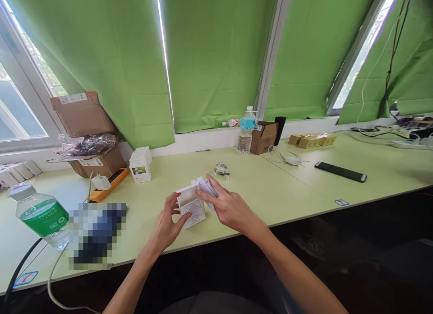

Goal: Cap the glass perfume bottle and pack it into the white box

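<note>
A small white box (193, 213) with printed text stands upright near the table's front edge, its top open. My left hand (169, 223) grips the box from the left, thumb on the near face and fingers around the far side. Between the thumb and fingers of my right hand (232, 206) is a folded white paper (209, 188), held at the box's open top. How far the paper reaches into the box cannot be made out. Just beyond the hands lie a shiny clear object (221, 168) and a tiny item (228, 176) beside it.
To the left are a green-labelled bottle (42, 217), an orange power strip (111, 184), stacked white boxes (141, 165) and a cardboard box (98, 163). Behind stand a water bottle (246, 136) and brown box (264, 140). A white charger (292, 160) and black phone (340, 172) lie right.
</note>
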